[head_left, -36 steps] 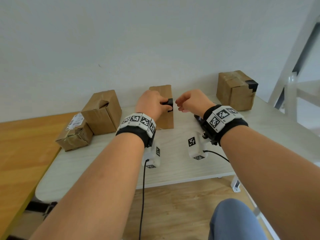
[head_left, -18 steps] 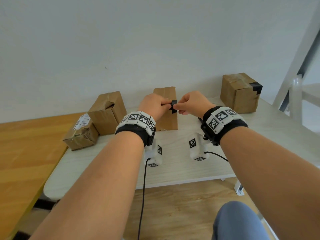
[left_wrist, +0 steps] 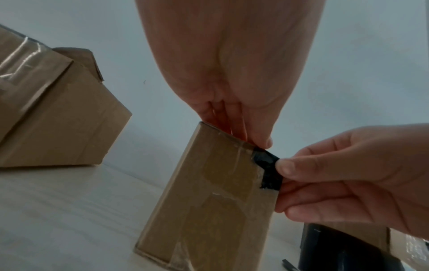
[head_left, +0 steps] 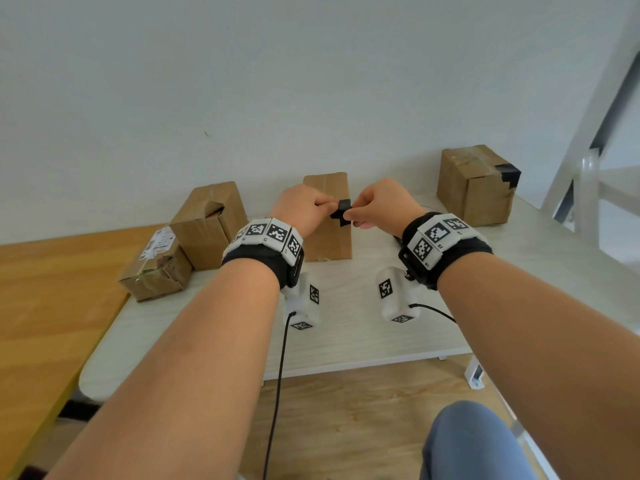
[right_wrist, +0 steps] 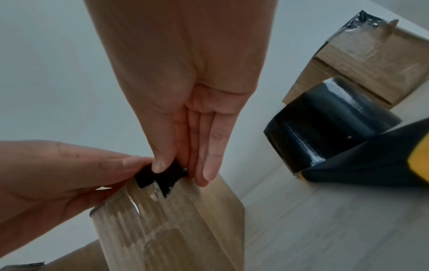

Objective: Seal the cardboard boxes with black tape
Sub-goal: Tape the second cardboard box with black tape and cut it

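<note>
A narrow cardboard box (head_left: 329, 242) stands upright at the middle of the white table (head_left: 346, 337). A short piece of black tape (head_left: 341, 213) sits at its upper right edge, partly stuck to the front face (left_wrist: 267, 168). My left hand (head_left: 329, 205) pinches the tape's left end at the box top (right_wrist: 130, 165). My right hand (head_left: 350, 215) pinches the other end between thumb and fingers (right_wrist: 171, 170). The black tape roll (right_wrist: 332, 124) lies on the table to the right of the box.
A dented box (head_left: 207, 223) and a small labelled box (head_left: 157, 268) stand at the left. A box with a black-taped corner (head_left: 474, 188) sits at the back right. A black and yellow tool (right_wrist: 383, 159) lies against the roll. A wooden table (head_left: 52, 306) adjoins on the left.
My right hand has moved left to meet the left hand and taken hold of the tape piece. Both hands now hold it at the box's upper right edge.
</note>
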Motion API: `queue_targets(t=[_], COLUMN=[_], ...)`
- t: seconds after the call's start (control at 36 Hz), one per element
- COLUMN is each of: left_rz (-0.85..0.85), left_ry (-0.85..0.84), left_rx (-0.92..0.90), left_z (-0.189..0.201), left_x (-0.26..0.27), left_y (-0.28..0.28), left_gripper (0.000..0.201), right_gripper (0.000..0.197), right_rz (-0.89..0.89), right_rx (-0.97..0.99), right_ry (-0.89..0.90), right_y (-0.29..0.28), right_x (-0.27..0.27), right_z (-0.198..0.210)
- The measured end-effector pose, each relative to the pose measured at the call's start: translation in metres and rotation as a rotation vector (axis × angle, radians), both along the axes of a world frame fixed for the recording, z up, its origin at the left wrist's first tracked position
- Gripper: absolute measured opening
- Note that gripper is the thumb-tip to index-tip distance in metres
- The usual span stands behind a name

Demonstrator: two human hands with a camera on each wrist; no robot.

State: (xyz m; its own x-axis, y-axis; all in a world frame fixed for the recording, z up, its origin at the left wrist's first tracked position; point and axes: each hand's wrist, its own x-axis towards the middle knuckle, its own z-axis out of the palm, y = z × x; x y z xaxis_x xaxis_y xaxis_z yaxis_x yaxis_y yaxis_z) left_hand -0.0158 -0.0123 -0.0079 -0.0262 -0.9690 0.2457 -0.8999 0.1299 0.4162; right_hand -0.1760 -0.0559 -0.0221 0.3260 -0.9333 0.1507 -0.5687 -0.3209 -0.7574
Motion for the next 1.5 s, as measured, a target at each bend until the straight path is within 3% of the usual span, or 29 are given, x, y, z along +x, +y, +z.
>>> queue_targets(t=[0.58, 0.86, 1.11, 1.22, 1.39, 1.5], left_rz=[-0.030, 0.022, 0.066, 0.054, 0.032, 0.099], left_ry=[-0.192, -0.189, -0.028, 0.027, 0.106, 0.158], left_rx=[0.006, 0.000, -0.078, -0.103, -0.074, -0.143], left_z=[-0.002, -0.003, -0.001, -0.004, -0.004, -0.010], left_x=[-0.001, -0.002, -0.001, 0.001, 0.005, 0.006], left_y=[-0.005, -0.011, -0.006, -0.001, 0.003, -0.001], left_gripper=[0.033, 0.028, 0.023, 0.024, 0.033, 0.031], right_gripper=[0.017, 0.017, 0.018, 0.032, 0.026, 0.033], right_rz=[-0.005, 0.042, 0.040, -0.039, -0.045, -0.103], right_rx=[0.040, 0.042, 0.118, 0.116, 0.062, 0.090], right_ry=[0.042, 0.058, -0.029, -0.182, -0.129, -0.098], right_y=[0.002, -0.002, 0.000, -0.002, 0.003, 0.004], right_x=[0.003, 0.002, -0.003, 0.000, 0.015, 0.022], right_z=[-0.005, -0.003, 0.002, 0.003, 0.003, 0.000])
